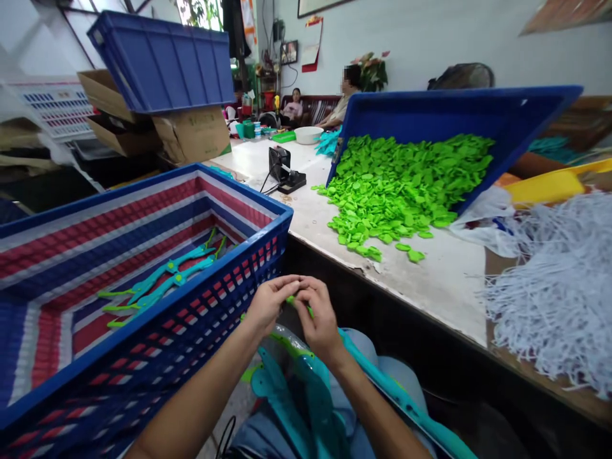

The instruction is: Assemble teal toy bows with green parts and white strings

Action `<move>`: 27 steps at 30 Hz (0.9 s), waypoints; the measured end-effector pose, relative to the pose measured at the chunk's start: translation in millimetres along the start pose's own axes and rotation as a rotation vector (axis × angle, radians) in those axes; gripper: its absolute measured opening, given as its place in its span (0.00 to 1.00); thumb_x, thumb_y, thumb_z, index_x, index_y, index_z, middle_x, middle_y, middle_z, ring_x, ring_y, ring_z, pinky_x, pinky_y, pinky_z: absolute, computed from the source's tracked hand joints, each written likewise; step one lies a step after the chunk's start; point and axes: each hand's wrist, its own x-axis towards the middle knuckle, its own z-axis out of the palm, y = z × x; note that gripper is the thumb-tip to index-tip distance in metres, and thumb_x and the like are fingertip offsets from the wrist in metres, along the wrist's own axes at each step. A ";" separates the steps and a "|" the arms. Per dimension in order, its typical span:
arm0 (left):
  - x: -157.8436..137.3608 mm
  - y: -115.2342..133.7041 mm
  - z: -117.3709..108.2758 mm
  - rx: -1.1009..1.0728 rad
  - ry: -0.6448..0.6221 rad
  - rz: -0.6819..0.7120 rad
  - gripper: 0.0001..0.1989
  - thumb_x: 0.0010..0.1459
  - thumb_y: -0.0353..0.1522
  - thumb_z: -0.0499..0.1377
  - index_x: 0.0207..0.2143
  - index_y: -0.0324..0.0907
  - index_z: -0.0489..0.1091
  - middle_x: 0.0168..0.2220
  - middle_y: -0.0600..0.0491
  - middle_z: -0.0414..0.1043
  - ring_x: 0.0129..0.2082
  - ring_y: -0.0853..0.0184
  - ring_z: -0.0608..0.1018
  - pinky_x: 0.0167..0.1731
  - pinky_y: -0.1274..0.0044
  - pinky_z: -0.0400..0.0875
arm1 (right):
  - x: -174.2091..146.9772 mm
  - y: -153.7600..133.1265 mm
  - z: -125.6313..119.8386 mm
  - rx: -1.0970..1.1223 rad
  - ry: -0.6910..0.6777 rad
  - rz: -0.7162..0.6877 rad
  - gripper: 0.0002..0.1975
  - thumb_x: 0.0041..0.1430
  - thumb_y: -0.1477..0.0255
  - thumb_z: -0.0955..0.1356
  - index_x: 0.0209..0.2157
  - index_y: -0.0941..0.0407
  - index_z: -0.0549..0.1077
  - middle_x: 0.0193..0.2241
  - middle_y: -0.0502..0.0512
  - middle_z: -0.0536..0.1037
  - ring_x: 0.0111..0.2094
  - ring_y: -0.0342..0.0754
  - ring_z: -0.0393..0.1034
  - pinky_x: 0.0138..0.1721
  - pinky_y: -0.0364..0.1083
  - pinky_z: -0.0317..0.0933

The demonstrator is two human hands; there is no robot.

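My left hand [266, 306] and my right hand [319, 317] meet above my lap, fingertips pinched together. Between them is a small bright green plastic piece [290, 299], mostly hidden by the fingers. Teal plastic strips [272, 386] with green ends lie across my lap under the hands. One long teal strip [406, 405] runs beneath my right forearm toward the lower right. To the left, several jointed teal-and-green pieces [176, 277] rest inside a blue basket [248, 271] lined with striped cloth.
A tilted blue bin [459, 105] spills a heap of green plastic pieces [396, 185] over the white tabletop [449, 274]. Bundled white strings [554, 287] lie at the right. A small black device [287, 172] stands behind. Stacked at the back left are a blue crate [167, 64] and cardboard boxes [194, 134].
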 end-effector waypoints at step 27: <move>12.0 19.0 15.5 0.399 0.039 0.073 0.09 0.39 0.36 0.66 0.20 0.39 0.73 0.31 0.50 0.74 0.33 0.66 0.74 0.36 0.75 0.67 | -18.5 -8.9 -3.4 0.057 0.047 0.250 0.06 0.61 0.72 0.61 0.30 0.55 0.66 0.43 0.59 0.66 0.50 0.51 0.63 0.52 0.53 0.60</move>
